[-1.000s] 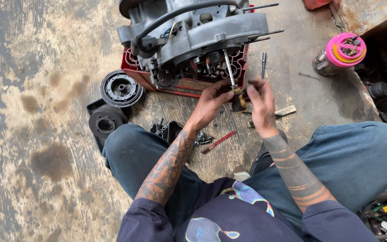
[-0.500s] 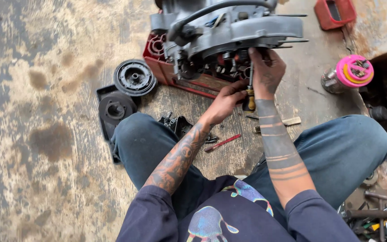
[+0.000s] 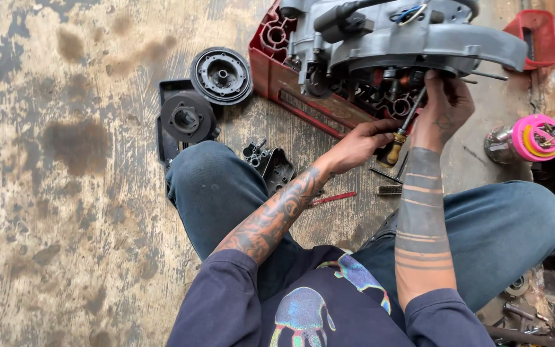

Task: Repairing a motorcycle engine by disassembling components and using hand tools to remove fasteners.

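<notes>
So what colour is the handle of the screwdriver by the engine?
Amber-yellow screwdriver handle, gripped by the left hand; head view.

Two black round discs [image 3: 221,75], pink-capped can [image 3: 527,139], red-handled tool [image 3: 333,198] on stained floor [image 3: 65,193].

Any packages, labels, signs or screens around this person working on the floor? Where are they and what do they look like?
No signs, screens or readable labels show.
Container: lying on its side at the right, silvery body, round pink and yellow end.
Red tray: under the grey engine, boxy, open-topped.

Engine [image 3: 393,45] cut off at top edge; screwdriver [image 3: 401,132] tip hidden inside.
</notes>
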